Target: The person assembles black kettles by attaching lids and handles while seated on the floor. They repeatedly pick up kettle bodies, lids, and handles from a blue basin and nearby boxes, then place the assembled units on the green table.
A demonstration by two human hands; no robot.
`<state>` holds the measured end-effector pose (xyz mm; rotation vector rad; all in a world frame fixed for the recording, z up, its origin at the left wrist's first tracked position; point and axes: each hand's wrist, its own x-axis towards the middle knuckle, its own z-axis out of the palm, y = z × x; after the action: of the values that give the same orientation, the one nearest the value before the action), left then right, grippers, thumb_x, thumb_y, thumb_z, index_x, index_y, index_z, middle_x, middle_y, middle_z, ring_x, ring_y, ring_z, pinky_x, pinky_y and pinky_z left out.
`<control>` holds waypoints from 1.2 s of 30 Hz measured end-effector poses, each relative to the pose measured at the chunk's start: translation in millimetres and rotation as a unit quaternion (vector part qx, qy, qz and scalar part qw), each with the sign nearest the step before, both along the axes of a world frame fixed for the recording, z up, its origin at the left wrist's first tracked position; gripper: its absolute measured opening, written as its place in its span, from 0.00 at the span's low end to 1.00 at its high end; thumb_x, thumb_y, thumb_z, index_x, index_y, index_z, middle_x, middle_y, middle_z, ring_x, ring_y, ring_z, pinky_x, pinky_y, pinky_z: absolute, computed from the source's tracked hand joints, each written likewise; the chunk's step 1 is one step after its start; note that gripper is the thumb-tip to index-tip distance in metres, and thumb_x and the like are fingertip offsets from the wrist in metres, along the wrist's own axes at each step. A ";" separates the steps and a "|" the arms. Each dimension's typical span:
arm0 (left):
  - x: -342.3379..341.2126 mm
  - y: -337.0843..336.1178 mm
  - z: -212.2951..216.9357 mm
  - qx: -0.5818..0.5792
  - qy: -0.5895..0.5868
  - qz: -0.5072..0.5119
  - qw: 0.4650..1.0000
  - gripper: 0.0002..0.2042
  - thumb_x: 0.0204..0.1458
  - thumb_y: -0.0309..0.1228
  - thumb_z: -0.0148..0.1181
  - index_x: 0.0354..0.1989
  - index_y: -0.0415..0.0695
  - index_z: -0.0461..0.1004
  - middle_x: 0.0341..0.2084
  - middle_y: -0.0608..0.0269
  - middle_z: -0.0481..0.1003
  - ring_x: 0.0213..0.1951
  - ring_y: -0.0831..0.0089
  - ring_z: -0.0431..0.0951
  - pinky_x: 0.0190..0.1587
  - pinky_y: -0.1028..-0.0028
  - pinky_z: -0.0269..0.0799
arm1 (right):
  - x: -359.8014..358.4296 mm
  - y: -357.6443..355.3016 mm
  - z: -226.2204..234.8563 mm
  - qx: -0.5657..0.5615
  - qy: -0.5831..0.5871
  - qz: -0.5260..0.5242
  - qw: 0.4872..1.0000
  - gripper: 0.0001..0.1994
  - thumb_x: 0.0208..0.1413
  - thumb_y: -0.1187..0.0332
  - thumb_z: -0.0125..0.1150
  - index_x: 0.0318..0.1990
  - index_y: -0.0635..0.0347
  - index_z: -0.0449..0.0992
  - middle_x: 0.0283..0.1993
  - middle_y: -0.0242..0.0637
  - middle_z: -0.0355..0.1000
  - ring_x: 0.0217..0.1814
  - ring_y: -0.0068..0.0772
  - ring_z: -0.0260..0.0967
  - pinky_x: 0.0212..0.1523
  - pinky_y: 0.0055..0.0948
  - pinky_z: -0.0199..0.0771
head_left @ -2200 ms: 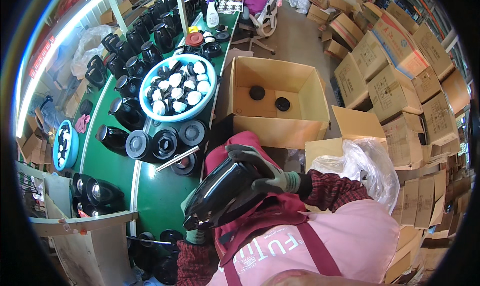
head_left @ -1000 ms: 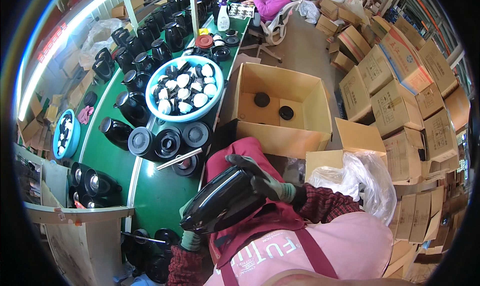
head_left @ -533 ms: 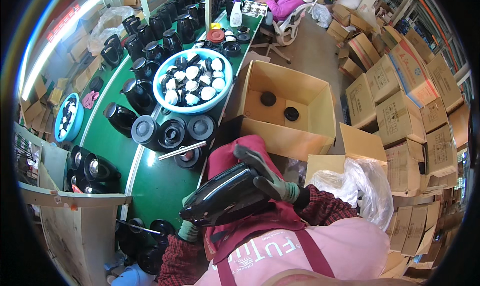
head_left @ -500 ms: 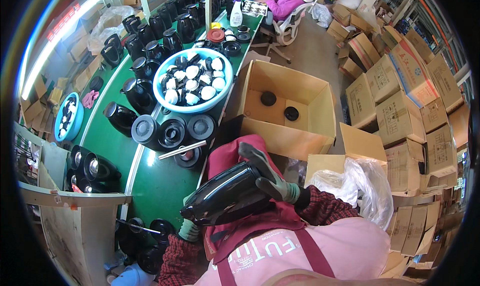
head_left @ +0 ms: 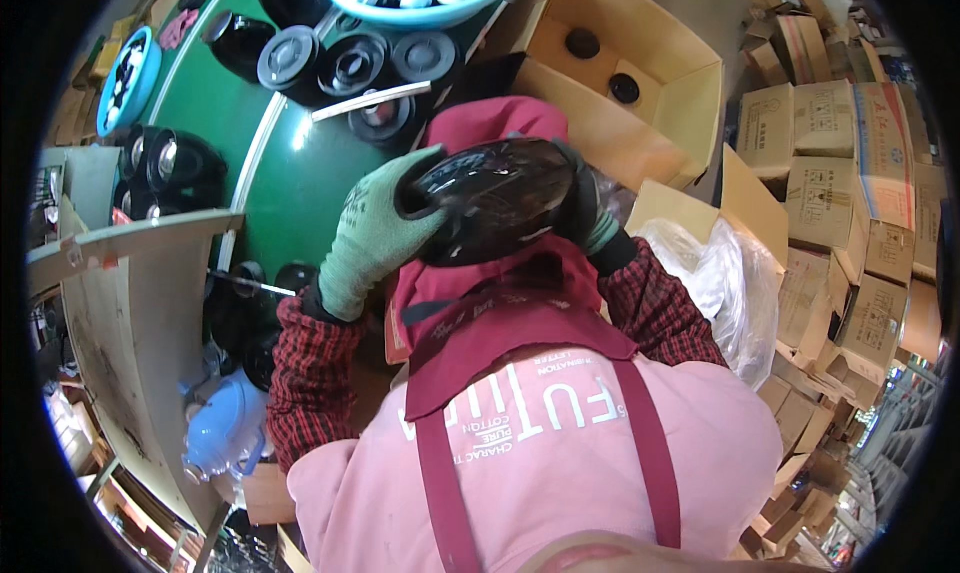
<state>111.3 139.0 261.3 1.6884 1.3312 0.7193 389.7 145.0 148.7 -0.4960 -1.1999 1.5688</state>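
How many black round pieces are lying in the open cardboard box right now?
2. One black round piece lies toward the far left of the open cardboard box floor, the other nearer and to its right. The near wall hides part of the floor, so more may be hidden.

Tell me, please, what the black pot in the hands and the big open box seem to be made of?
Black pot: glossy, probably glazed ceramic or enamelled metal, since it mirrors the lights. Open box: plain brown cardboard, matte, with folded flaps.
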 end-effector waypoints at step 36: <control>-58.4 61.7 -110.4 0.207 0.337 0.185 0.900 0.39 0.42 0.38 0.74 0.66 0.44 0.65 0.58 0.49 0.68 0.61 0.51 0.68 0.66 0.52 0.58 | -17.3 107.7 34.9 0.411 -0.427 -0.002 0.805 0.17 0.51 0.57 0.67 0.45 0.54 0.78 0.44 0.45 0.74 0.47 0.51 0.73 0.48 0.46 0.73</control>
<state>53.0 200.7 151.0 2.1653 2.1449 0.6857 372.4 252.7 183.6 -0.6165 -2.3882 0.6185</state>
